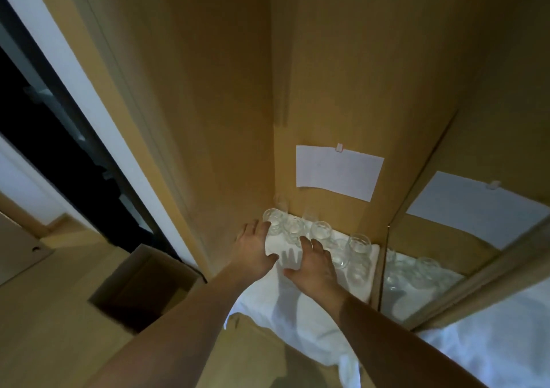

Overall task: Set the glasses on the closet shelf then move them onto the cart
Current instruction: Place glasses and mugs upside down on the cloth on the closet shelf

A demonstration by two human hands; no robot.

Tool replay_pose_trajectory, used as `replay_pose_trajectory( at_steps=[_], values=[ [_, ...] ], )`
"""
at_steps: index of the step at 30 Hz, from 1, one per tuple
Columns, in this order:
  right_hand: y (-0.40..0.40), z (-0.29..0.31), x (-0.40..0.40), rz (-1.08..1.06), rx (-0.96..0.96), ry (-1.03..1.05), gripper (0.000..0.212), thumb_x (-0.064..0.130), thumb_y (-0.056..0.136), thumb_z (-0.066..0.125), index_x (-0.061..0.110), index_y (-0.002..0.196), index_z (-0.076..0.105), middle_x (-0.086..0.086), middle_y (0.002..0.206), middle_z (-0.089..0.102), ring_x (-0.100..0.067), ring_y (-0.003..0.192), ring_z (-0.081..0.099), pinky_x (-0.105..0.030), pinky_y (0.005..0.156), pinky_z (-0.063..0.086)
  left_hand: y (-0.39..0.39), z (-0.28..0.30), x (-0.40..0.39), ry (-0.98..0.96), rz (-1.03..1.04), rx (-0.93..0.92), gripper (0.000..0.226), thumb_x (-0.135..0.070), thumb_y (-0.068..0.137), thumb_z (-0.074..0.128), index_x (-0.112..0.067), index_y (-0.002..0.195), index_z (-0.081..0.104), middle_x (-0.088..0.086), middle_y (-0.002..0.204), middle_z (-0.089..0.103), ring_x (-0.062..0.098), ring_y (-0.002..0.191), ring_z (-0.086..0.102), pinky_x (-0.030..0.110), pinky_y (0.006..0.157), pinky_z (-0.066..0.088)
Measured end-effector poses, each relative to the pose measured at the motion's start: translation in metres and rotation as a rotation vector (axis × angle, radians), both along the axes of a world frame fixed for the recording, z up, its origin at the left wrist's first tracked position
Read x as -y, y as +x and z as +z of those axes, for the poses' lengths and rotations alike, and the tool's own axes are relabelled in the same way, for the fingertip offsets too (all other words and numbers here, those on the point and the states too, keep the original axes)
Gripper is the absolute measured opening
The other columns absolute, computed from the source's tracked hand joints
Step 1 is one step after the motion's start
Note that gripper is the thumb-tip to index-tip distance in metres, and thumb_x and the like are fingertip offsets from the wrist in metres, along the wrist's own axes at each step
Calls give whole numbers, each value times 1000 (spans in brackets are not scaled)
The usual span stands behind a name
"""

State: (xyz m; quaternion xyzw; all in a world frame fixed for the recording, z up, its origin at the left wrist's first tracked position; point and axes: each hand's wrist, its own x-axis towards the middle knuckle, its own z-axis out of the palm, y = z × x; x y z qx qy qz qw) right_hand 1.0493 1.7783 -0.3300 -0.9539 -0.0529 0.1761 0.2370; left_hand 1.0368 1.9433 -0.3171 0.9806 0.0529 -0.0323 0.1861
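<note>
Rising behind everything, the wooden closet wall (pixel 342 75) carries a clipped white paper (pixel 339 171). Below, the closet shelf (pixel 372 271) wears a white cloth (pixel 297 307). Clear glasses (pixel 321 232) stand along its back edge. Left hand (pixel 256 246) touches the corner glass, fingers spread; right hand (pixel 315 267) lies mid-shelf, fingers spread.

A home interior, at an open built-in closet. Plain wood-toned panels (pixel 342 60) rise beyond the fingertips; a mirrored door (pixel 422 271) stands right of the fingers, and paper sheets (pixel 337 171) are clipped to the back panel above them. An open cardboard box (pixel 143 283) sits on pale flooring (pixel 44 328), left of the fingers.
</note>
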Motion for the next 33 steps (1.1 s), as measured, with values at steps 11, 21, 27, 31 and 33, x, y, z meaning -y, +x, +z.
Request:
replay_pose_trajectory(
  at_steps=[11, 21, 27, 31, 33],
  values=[
    [45, -66, -16, -84, -58, -38, 98, 57, 84, 71, 17, 158, 20, -8, 155, 37, -27, 139, 40, -35, 113, 35, 79, -57, -21, -97, -9, -120, 82, -46, 79, 75, -22, 150, 41, 5, 150, 44, 30, 138, 39, 41, 107, 43],
    [95, -117, -38, -174, -166, -74, 97, 56, 87, 68, 15, 159, 16, -10, 160, 29, -29, 143, 35, -36, 113, 34, 139, -123, -45, -220, 30, -211, 85, -46, 76, 80, -15, 147, 45, 10, 141, 53, 32, 130, 49, 41, 107, 43],
    [127, -157, -46, -233, -274, -70, 94, 50, 90, 68, 17, 159, 14, -11, 162, 23, -31, 146, 29, -38, 114, 31, 164, -163, -54, -260, 95, -267, 87, -42, 81, 80, -14, 152, 40, 14, 153, 43, 33, 141, 39, 39, 113, 39],
    [145, -181, -51, -292, -298, -46, 95, 50, 88, 70, 17, 159, 16, -11, 162, 25, -30, 147, 30, -39, 115, 31, 181, -184, -57, -298, 170, -283, 83, -38, 80, 82, -13, 149, 42, 12, 149, 47, 30, 137, 43, 37, 110, 37],
    [156, -195, -51, -316, -314, -34, 94, 48, 89, 71, 16, 159, 17, -11, 162, 26, -31, 147, 30, -39, 115, 31, 190, -196, -58, -348, 249, -313, 84, -38, 81, 81, -16, 151, 40, 9, 151, 44, 28, 139, 41, 36, 110, 38]
  ],
)
